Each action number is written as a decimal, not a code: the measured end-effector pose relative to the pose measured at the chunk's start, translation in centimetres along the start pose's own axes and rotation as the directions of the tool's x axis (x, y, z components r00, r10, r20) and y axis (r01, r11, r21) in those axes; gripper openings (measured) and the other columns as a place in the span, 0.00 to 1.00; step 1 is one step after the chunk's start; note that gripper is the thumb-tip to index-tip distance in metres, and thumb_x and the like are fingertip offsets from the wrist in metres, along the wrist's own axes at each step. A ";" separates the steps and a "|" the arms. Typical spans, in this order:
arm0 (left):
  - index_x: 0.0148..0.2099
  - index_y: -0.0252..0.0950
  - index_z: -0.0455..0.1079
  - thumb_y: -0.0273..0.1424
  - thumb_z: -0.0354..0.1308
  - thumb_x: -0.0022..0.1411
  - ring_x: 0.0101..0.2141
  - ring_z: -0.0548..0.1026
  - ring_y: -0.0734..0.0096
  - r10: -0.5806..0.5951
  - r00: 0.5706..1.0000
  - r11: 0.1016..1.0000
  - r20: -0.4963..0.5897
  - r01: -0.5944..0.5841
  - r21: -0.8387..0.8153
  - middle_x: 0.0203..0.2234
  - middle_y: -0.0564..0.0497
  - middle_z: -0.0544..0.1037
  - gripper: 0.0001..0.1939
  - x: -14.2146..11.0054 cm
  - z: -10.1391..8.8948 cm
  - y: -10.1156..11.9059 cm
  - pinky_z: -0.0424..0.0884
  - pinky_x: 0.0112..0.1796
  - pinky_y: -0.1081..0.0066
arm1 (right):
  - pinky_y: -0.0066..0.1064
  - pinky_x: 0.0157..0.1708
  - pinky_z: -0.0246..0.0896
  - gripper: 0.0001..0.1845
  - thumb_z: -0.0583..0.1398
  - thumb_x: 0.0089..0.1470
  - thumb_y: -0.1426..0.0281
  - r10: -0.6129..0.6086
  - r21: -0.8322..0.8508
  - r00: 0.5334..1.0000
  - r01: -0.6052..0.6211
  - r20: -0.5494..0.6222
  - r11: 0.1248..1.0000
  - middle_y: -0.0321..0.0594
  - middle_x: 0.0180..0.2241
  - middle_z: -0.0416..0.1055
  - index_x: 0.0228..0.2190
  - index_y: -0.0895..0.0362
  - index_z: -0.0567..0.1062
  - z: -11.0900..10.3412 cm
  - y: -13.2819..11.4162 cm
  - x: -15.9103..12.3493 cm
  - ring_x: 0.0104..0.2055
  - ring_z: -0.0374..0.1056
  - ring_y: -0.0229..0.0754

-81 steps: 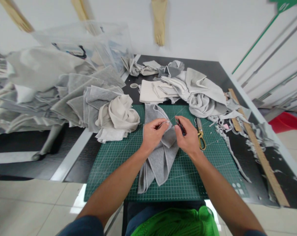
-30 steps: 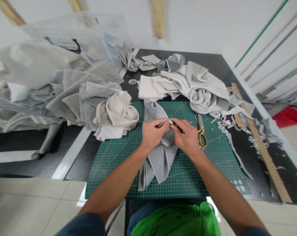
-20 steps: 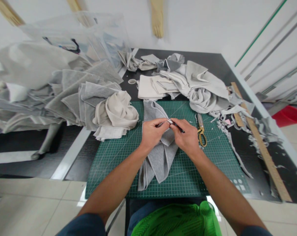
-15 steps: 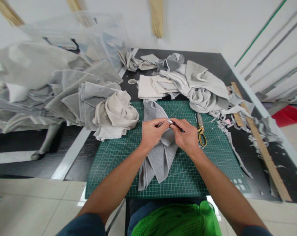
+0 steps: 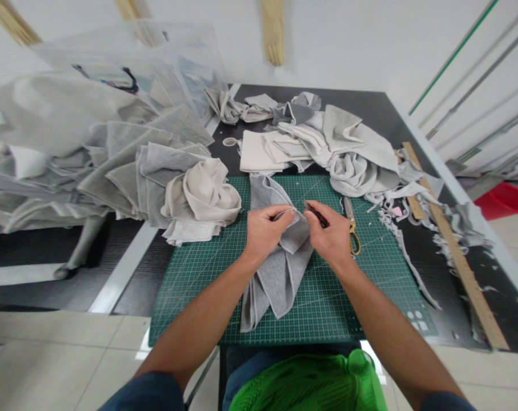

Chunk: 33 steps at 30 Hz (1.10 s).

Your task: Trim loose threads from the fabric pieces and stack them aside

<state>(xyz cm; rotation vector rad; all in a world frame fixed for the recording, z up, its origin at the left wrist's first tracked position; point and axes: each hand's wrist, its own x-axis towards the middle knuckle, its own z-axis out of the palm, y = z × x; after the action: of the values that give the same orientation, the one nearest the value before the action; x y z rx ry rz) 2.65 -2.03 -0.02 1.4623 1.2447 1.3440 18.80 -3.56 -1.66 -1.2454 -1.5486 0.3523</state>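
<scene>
A grey piece of fabric (image 5: 280,279) lies folded over the green cutting mat (image 5: 199,291). My left hand (image 5: 265,231) pinches its raised edge between thumb and fingers. My right hand (image 5: 330,233) is closed around a small dark-handled tool (image 5: 317,217), possibly a blade or snips; its tip points toward the pinched edge, slightly apart from it. Most of the tool is hidden in my fingers. Just right of that hand, scissors (image 5: 350,220) with gold handles rest on the mat.
Stacked grey cloths (image 5: 125,160) and a crumpled beige cloth (image 5: 203,194) lie to the left, before a clear plastic bin (image 5: 185,68). More folded fabric (image 5: 361,148) sits at the back. A wooden ruler (image 5: 456,245) and cut scraps (image 5: 413,285) line the right side.
My right hand has moved a little to the right, drawing the small tool away from the fabric edge. My left hand stays pinched on the fabric.
</scene>
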 end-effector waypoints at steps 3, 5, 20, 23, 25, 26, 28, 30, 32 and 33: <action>0.37 0.37 0.84 0.32 0.66 0.59 0.33 0.82 0.68 0.004 1.000 1.000 -0.003 -0.004 0.005 0.32 0.50 0.86 0.07 0.0 0.0 0.1 0.78 0.38 0.71 | 0.41 0.43 0.74 0.15 0.63 0.60 0.65 -0.004 -0.023 0.999 0.005 0.042 1.000 0.44 0.42 0.82 0.48 0.54 0.81 -0.4 0.0 0.2 0.41 0.78 0.47; 0.37 0.37 0.84 0.31 0.65 0.59 0.33 0.82 0.68 0.013 1.000 1.000 0.000 -0.013 0.012 0.31 0.50 0.86 0.07 0.0 0.0 0.1 0.78 0.37 0.71 | 0.39 0.41 0.74 0.14 0.63 0.60 0.66 -0.026 -0.036 0.995 0.029 0.093 0.999 0.43 0.41 0.82 0.46 0.54 0.81 -0.7 -0.4 0.2 0.39 0.77 0.46; 0.38 0.39 0.85 0.25 0.62 0.58 0.33 0.82 0.69 0.126 0.992 0.982 0.014 -0.126 0.140 0.33 0.52 0.86 0.11 -0.2 0.0 -0.5 0.77 0.40 0.72 | 0.39 0.41 0.74 0.12 0.61 0.60 0.70 -0.112 -0.040 0.983 0.119 0.145 0.992 0.41 0.39 0.83 0.44 0.53 0.82 -0.7 -1.2 0.2 0.39 0.77 0.45; 0.38 0.39 0.85 0.25 0.62 0.58 0.33 0.82 0.70 0.130 0.991 0.981 0.017 -0.131 0.146 0.32 0.52 0.86 0.10 -0.2 0.0 -0.4 0.77 0.40 0.72 | 0.40 0.41 0.74 0.12 0.61 0.60 0.70 -0.120 -0.040 0.983 0.126 0.138 0.991 0.41 0.39 0.83 0.43 0.53 0.82 -0.7 -1.2 0.2 0.39 0.77 0.45; 0.38 0.39 0.85 0.25 0.61 0.58 0.32 0.82 0.70 0.133 0.991 0.981 0.018 -0.134 0.143 0.32 0.52 0.86 0.11 -0.2 0.0 -0.4 0.77 0.40 0.72 | 0.40 0.41 0.74 0.12 0.61 0.61 0.70 -0.125 -0.039 0.982 0.131 0.139 0.991 0.41 0.39 0.83 0.43 0.53 0.82 -0.7 -1.2 0.3 0.39 0.77 0.45; 0.38 0.39 0.85 0.25 0.61 0.58 0.32 0.82 0.70 0.134 0.991 0.981 0.020 -0.135 0.141 0.32 0.52 0.86 0.11 -0.2 0.0 -0.4 0.77 0.40 0.72 | 0.40 0.42 0.74 0.12 0.61 0.61 0.70 -0.127 -0.039 0.982 0.133 0.141 0.990 0.41 0.39 0.83 0.43 0.52 0.82 -0.7 -1.2 0.3 0.39 0.77 0.46; 0.38 0.40 0.85 0.25 0.61 0.58 0.32 0.82 0.70 0.130 0.991 0.982 0.023 -0.132 0.136 0.32 0.52 0.86 0.11 -0.2 0.0 -0.3 0.77 0.39 0.72 | 0.40 0.42 0.74 0.11 0.61 0.61 0.70 -0.126 -0.041 0.982 0.133 0.137 0.990 0.41 0.39 0.83 0.43 0.52 0.83 -0.7 -1.2 0.3 0.39 0.77 0.46; 0.38 0.39 0.85 0.25 0.62 0.59 0.32 0.82 0.70 0.119 0.993 0.984 0.023 -0.121 0.132 0.32 0.52 0.86 0.10 -0.2 0.0 -0.3 0.77 0.39 0.72 | 0.39 0.41 0.74 0.11 0.61 0.61 0.71 -0.127 -0.037 0.984 0.132 0.128 0.991 0.41 0.38 0.83 0.43 0.52 0.83 -0.7 -1.3 0.3 0.39 0.77 0.45; 0.38 0.39 0.84 0.26 0.62 0.59 0.33 0.82 0.70 0.108 0.994 0.986 0.019 -0.110 0.127 0.32 0.52 0.86 0.09 -0.1 0.0 -0.3 0.77 0.39 0.72 | 0.39 0.41 0.74 0.11 0.61 0.62 0.71 -0.131 -0.022 0.984 0.135 0.120 0.991 0.41 0.37 0.83 0.42 0.52 0.83 -0.7 -1.3 0.2 0.38 0.76 0.45; 0.38 0.39 0.84 0.26 0.62 0.60 0.33 0.82 0.70 0.104 0.994 0.987 0.019 -0.105 0.123 0.32 0.52 0.86 0.09 -0.1 0.0 -0.3 0.77 0.39 0.71 | 0.39 0.41 0.74 0.11 0.61 0.62 0.70 -0.130 -0.014 0.984 0.133 0.120 0.991 0.40 0.37 0.83 0.42 0.52 0.83 -0.7 -1.3 0.2 0.38 0.76 0.45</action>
<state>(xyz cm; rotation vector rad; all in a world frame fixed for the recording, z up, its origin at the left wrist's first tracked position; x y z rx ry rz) 2.66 -2.08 -0.31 1.6404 1.2784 1.3434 18.75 -4.16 -0.30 -1.1495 -1.7315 0.3289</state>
